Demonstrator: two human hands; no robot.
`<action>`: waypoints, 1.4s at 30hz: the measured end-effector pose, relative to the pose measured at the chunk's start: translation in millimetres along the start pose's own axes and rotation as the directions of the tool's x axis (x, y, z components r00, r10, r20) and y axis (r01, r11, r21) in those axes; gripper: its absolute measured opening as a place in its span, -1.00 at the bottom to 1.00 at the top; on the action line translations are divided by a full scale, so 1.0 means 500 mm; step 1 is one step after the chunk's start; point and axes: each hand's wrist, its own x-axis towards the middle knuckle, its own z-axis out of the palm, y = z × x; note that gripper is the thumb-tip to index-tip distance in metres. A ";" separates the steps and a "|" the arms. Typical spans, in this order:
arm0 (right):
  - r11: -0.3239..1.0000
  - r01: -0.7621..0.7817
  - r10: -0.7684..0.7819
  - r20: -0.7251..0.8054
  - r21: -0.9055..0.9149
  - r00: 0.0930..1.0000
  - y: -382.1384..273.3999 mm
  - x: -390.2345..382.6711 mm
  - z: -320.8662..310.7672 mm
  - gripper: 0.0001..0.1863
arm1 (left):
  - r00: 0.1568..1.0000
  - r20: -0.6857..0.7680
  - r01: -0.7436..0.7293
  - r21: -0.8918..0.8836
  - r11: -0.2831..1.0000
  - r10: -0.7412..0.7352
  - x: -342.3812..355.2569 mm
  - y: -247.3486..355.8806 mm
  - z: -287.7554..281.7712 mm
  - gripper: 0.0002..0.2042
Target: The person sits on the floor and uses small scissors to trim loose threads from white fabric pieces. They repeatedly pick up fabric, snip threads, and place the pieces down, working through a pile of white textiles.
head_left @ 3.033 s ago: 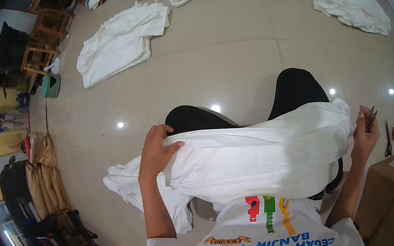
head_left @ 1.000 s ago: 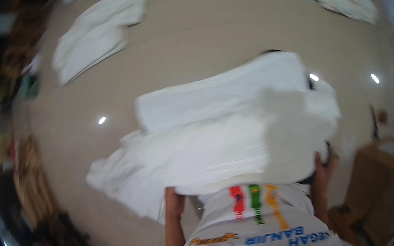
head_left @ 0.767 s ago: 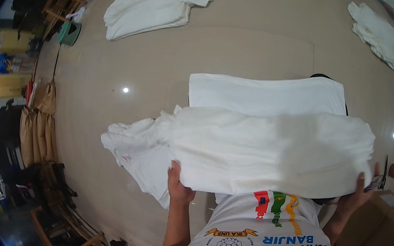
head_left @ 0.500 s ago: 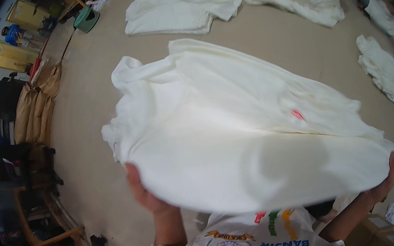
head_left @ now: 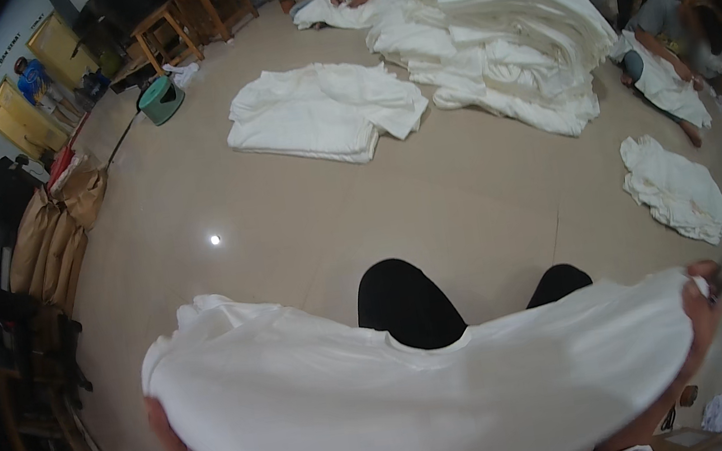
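Note:
A white T-shirt (head_left: 419,391) is stretched out in front of me, its upper edge dipping in the middle like a neckline. My left hand (head_left: 170,438) grips its left end; most of those fingers are behind the fabric. At the opposite end my right hand (head_left: 701,299) is closed on the cloth. A small dark metal tool, blurred, sticks out by the right fingers; its kind cannot be made out. My knees (head_left: 403,302) in black show just beyond the shirt.
On the floor ahead lie a folded white stack (head_left: 319,112), a large heap of white garments (head_left: 510,41) and a smaller pile (head_left: 675,189) at right. Two other people sit handling white cloth at the far side. Brown sacks (head_left: 49,244) and a green stool (head_left: 160,99) stand left.
The shirt has come down and closer to me, pulled wider between my hands. Its far part has dropped from sight, and my knees now show. My view has tilted up toward the heaps.

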 end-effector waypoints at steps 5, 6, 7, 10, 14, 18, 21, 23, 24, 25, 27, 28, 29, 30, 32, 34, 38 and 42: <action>0.959 -0.115 0.073 0.166 0.259 0.983 0.015 0.082 0.319 -0.75 | 0.957 -0.224 0.234 0.209 0.950 -0.187 0.213 -0.023 -0.132 -0.78; 0.956 -0.140 0.094 0.182 0.260 0.979 0.005 0.103 0.374 -0.76 | 0.941 -0.288 0.243 0.221 0.944 -0.175 0.284 -0.046 -0.157 -0.81; 0.961 -0.103 0.063 0.158 0.257 0.985 -0.007 0.129 0.428 -0.76 | 0.933 -0.317 0.254 0.235 0.938 -0.173 0.359 -0.062 -0.171 -0.84; 0.936 0.135 -0.195 0.158 0.326 0.968 -0.085 0.222 0.574 -0.81 | 0.984 -0.139 0.148 0.287 0.946 -0.111 0.645 -0.031 -0.196 -0.83; 0.858 0.379 -0.430 0.083 0.346 0.899 -0.146 0.319 0.752 -0.84 | 0.991 -0.113 0.102 0.254 0.962 -0.075 0.957 0.027 -0.181 -0.79; 0.937 0.272 -0.334 0.336 0.219 0.880 -0.072 0.363 0.895 -0.67 | 0.949 -0.313 0.047 0.225 0.973 0.027 1.093 -0.031 -0.238 -0.68; 0.968 0.238 -0.244 0.521 0.079 0.818 0.057 0.297 0.925 -0.59 | 0.870 -0.489 0.084 0.269 0.959 0.062 1.034 -0.077 -0.373 -0.65; 0.963 0.266 -0.239 0.550 0.032 0.800 0.149 0.235 0.887 -0.63 | 0.951 -0.308 0.141 0.533 0.834 0.036 0.913 -0.128 -0.487 -0.69; 0.976 0.211 -0.203 0.556 0.050 0.806 0.187 0.204 0.843 -0.67 | 0.980 -0.200 0.138 0.718 0.682 0.013 0.824 -0.181 -0.522 -0.73; 0.985 0.156 -0.169 0.562 0.071 0.810 0.215 0.169 0.791 -0.70 | 0.995 -0.093 0.097 0.863 0.496 -0.033 0.725 -0.233 -0.546 -0.73; 1.000 -0.001 0.003 0.561 -0.004 0.828 0.254 0.097 0.685 -0.77 | 0.998 -0.051 0.059 0.973 0.223 -0.040 0.494 -0.304 -0.585 -0.71; 0.997 -0.063 0.070 0.583 -0.032 0.810 0.282 0.053 0.646 -0.78 | 0.995 -0.076 0.079 0.996 0.040 -0.070 0.369 -0.293 -0.646 -0.76; 0.992 -0.100 0.128 0.580 -0.080 0.805 0.306 0.030 0.594 -0.79 | 0.998 0.011 -0.013 0.999 -0.033 -0.057 0.239 -0.313 -0.651 -0.78; 0.979 -0.197 0.195 0.556 -0.057 0.808 0.318 0.001 0.553 -0.80 | 0.994 -0.101 0.097 0.991 -0.090 -0.041 0.113 -0.316 -0.672 -0.76; 0.951 -0.302 0.299 0.463 -0.069 0.835 0.327 -0.031 0.457 -0.81 | 0.959 -0.220 0.173 0.953 -0.247 -0.179 -0.085 -0.337 -0.625 -0.53; 0.937 -0.337 0.346 0.365 -0.091 0.864 0.324 -0.048 0.385 -0.82 | 0.966 -0.224 0.170 0.925 -0.340 -0.128 -0.208 -0.337 -0.502 -0.42; 0.920 -0.385 0.392 0.255 -0.078 0.884 0.311 -0.082 0.328 -0.86 | 0.997 -0.037 -0.011 0.816 -0.577 -0.072 -0.311 -0.332 -0.502 -0.33; 0.917 -0.389 0.398 0.231 -0.083 0.888 0.276 -0.106 0.340 -0.82 | 0.993 -0.008 -0.051 0.869 -0.493 -0.116 -0.267 -0.329 -0.559 -0.45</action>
